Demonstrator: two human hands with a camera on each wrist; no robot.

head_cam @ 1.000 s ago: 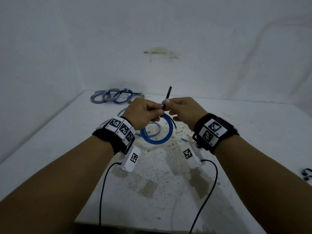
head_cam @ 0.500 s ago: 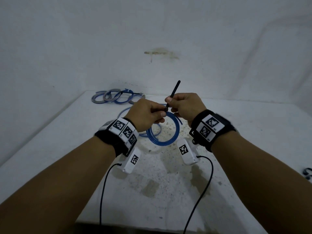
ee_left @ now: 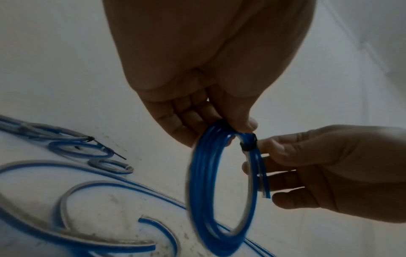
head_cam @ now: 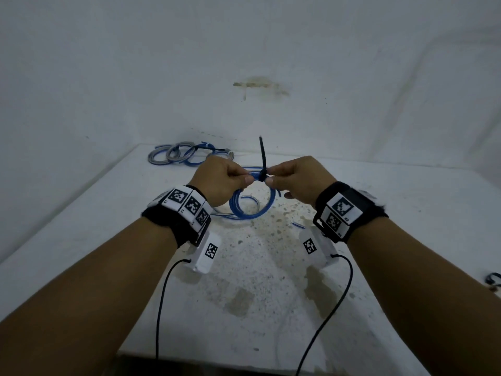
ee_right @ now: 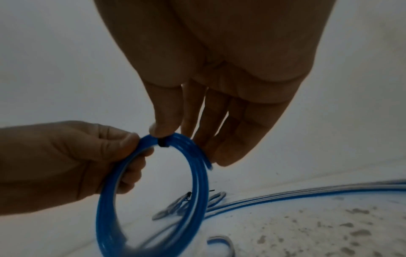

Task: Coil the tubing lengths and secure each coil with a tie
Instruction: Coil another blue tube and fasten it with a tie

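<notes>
1. My left hand (head_cam: 221,180) is curled around the top of the blue tubing coil (ee_left: 211,191), thumb and fingers pinching its strands together just left of the tie.
2. My right hand (head_cam: 295,177) pinches the same coil just right of the tie, thumb on top and the other fingers (ee_right: 219,132) behind the strands.
3. The black tie (head_cam: 262,161) is cinched around the coil between my two thumbs, and its free tail sticks straight up.
4. The coil hangs in the air above the white table (head_cam: 108,240), its loop dangling below my hands.
5. Loose blue tubing (ee_left: 92,184) lies curved on the table under the coil.
6. Tied coils (head_cam: 187,156) sit at the far left corner of the table.
7. My wristbands (head_cam: 343,210) carry black-and-white square code markers; I can read no brand or words on them.
</notes>
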